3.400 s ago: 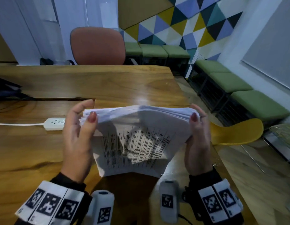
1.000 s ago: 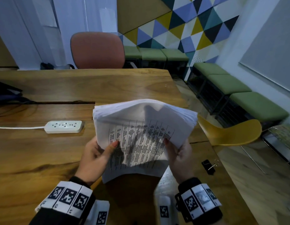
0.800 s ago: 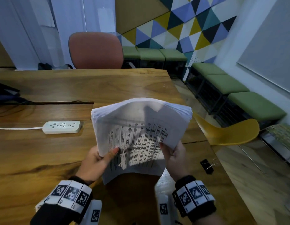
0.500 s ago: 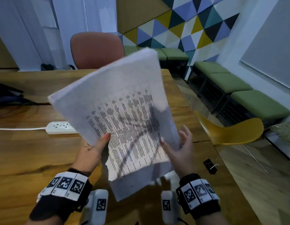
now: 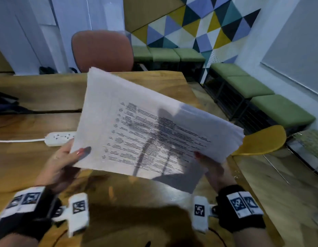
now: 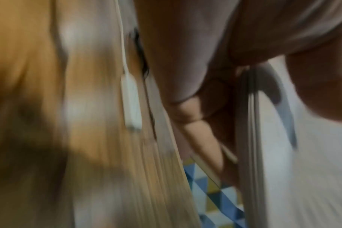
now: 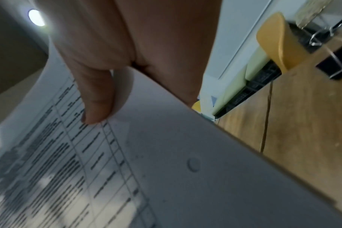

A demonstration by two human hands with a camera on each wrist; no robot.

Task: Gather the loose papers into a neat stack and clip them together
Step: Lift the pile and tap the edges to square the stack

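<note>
both hands hold the stack of papers [image 5: 145, 125] up above the wooden table [image 5: 30, 163], left hand [image 5: 63, 158] and right hand [image 5: 210, 164] each pinching a near corner, thumb on top.

The head view looks down and forward from above over the wooden tabletop [image 5: 47, 163], taking in both hands, the paper stack [image 5: 145, 132] and the wall of coloured triangles beyond. The left wrist view sits very close under the left hand [image 6: 195, 120], blurred, facing along the tabletop toward the white power strip [image 6: 131, 101], which the head view shares. The right wrist view looks along the right hand [image 7: 111, 64] at the printed top sheet, close up, sharing the yellow chair [image 7: 275, 40] with the head view
</note>
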